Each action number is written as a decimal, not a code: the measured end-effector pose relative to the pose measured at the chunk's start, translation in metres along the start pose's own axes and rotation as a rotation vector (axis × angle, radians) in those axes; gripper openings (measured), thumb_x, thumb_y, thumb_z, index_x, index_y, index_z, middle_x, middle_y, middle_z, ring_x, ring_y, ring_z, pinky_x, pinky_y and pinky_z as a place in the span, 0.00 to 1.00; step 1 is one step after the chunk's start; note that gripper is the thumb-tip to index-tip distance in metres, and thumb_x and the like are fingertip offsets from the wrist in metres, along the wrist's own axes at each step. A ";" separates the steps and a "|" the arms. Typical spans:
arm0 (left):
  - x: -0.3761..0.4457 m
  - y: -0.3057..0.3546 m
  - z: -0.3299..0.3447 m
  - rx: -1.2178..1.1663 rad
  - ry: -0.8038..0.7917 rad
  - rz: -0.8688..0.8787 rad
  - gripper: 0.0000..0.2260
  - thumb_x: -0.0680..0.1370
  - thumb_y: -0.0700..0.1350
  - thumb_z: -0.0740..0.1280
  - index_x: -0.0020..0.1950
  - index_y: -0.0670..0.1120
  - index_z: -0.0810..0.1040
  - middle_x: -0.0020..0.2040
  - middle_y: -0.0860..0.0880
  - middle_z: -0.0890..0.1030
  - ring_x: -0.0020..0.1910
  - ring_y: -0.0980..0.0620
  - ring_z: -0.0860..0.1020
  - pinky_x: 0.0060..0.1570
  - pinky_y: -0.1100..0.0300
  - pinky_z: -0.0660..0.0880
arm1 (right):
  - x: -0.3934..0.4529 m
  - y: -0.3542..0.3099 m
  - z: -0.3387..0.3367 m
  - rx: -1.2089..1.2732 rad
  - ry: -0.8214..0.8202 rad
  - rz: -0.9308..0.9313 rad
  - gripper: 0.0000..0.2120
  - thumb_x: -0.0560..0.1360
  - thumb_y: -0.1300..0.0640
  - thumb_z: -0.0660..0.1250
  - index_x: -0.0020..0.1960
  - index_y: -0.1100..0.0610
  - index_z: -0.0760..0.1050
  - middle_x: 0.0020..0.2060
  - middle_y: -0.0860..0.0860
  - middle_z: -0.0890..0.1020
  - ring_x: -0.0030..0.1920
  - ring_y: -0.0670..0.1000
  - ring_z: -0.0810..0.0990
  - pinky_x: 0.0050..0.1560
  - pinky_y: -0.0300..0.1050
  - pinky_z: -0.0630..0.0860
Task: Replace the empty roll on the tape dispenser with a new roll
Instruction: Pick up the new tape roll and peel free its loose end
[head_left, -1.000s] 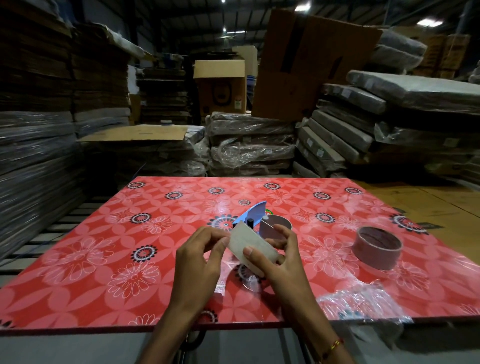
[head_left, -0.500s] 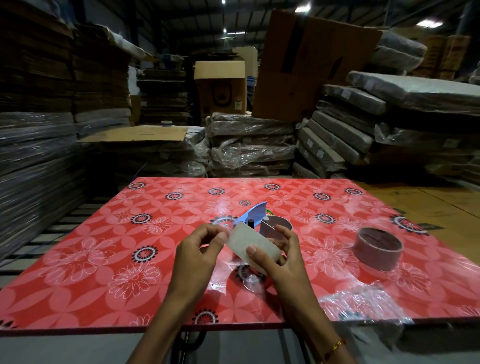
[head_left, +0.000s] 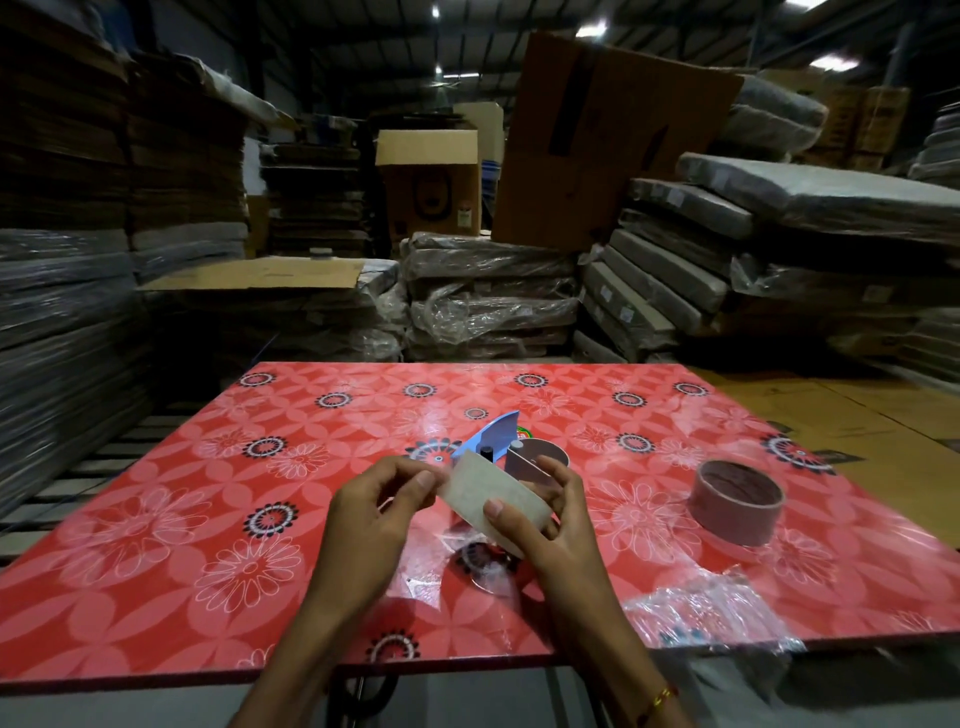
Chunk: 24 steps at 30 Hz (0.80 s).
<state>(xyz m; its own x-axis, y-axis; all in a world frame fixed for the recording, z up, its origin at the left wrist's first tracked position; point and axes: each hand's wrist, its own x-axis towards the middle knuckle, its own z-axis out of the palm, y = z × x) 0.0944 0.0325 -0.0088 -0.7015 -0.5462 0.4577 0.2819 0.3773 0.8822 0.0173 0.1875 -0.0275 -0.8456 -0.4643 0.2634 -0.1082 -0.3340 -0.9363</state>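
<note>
Little has changed over the last second: both hands keep working the new roll (head_left: 498, 499) above the counter (head_left: 208, 519). The right hand (head_left: 550, 525) grasps the pale, edge-on roll; left hand (head_left: 374, 514) fingers pinch its edge at 9 o'clock, likely freeing the tape end. The blue dispenser (head_left: 491, 439) waits at 12 o'clock.

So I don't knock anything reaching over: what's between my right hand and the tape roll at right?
Head view: only bare red tablecloth between right hand and tape roll.
</note>
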 end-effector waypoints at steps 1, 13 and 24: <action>0.004 0.000 -0.002 -0.115 -0.026 -0.083 0.07 0.79 0.36 0.66 0.47 0.41 0.84 0.45 0.45 0.86 0.48 0.46 0.84 0.49 0.60 0.80 | 0.000 -0.001 0.000 0.004 -0.005 -0.003 0.33 0.64 0.57 0.75 0.66 0.47 0.68 0.55 0.56 0.77 0.44 0.45 0.84 0.42 0.38 0.79; -0.012 0.007 0.006 0.176 -0.036 0.160 0.03 0.76 0.41 0.72 0.46 0.49 0.82 0.48 0.58 0.84 0.50 0.59 0.83 0.53 0.66 0.78 | 0.001 0.000 0.000 0.010 0.000 -0.010 0.34 0.63 0.53 0.78 0.66 0.46 0.69 0.58 0.57 0.77 0.49 0.48 0.84 0.44 0.40 0.80; -0.015 0.004 0.005 0.526 -0.059 0.376 0.10 0.77 0.53 0.66 0.54 0.50 0.78 0.50 0.57 0.81 0.50 0.58 0.80 0.51 0.53 0.78 | 0.002 0.005 0.000 0.020 0.004 -0.026 0.36 0.59 0.49 0.79 0.64 0.42 0.70 0.60 0.55 0.74 0.51 0.50 0.83 0.46 0.43 0.81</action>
<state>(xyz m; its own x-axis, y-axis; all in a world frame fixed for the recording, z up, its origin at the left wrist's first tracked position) 0.1028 0.0455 -0.0128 -0.6564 -0.2695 0.7046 0.1671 0.8589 0.4841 0.0153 0.1847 -0.0317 -0.8449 -0.4517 0.2865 -0.1199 -0.3621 -0.9244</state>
